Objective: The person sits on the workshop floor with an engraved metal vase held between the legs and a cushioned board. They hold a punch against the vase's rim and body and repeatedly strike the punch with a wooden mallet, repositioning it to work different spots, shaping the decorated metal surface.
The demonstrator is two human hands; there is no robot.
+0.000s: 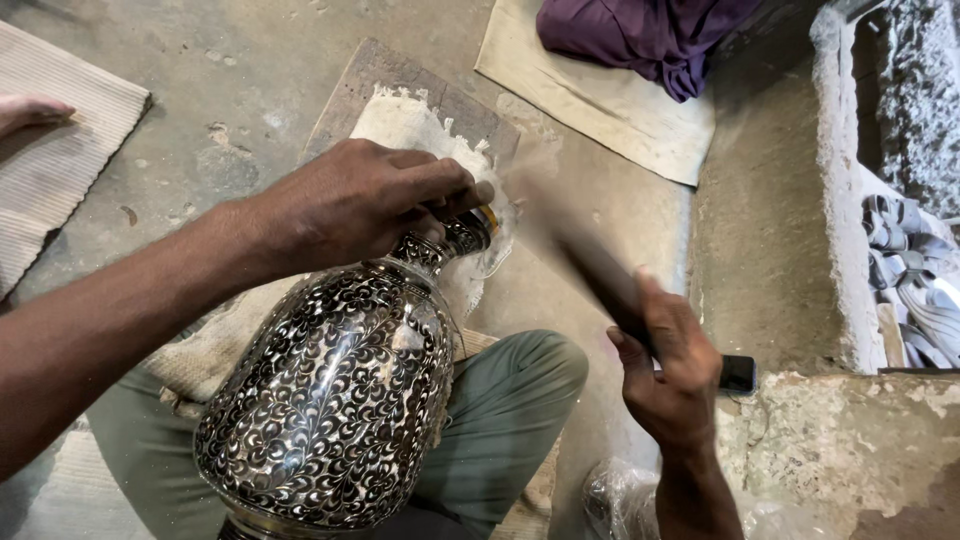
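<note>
Item: engraved metal vase [335, 400], bulbous, black ground with a dense silver floral scroll. It lies tilted across the seated person's lap, on the grey-green trouser leg [500, 400], neck pointing away toward a frayed pale cloth [420, 125].

Condition of work: the pattern covers the whole visible body and neck, so by the look of it the body is decorated; judging from where the hands are, only the mouth end is being worked. What remains there cannot be told, since the hand covers the rim.

Left hand [355, 205]: grip closed around the vase neck, fingers wrapped over the rim and steadying it.

Right hand [672, 375]: grip clamped on a dark tool [610, 285], motion-blurred, its far end aimed toward the vase mouth; its dark butt shows just behind the hand. Kind of tool cannot be told.

Beneath: wooden board [390, 75] under the cloth, on a bare concrete floor [230, 60].

Near: crumpled clear plastic [615, 495] by the right wrist. Raised stone ledge [780, 250] close on the right, leaving the right arm little room.

Far: ribbed mat [60, 170] at left with another person's foot [30, 110] on it; beige mat [600, 95] with a purple cloth [640, 35]; striped bundles [915, 290] beyond the ledge.
</note>
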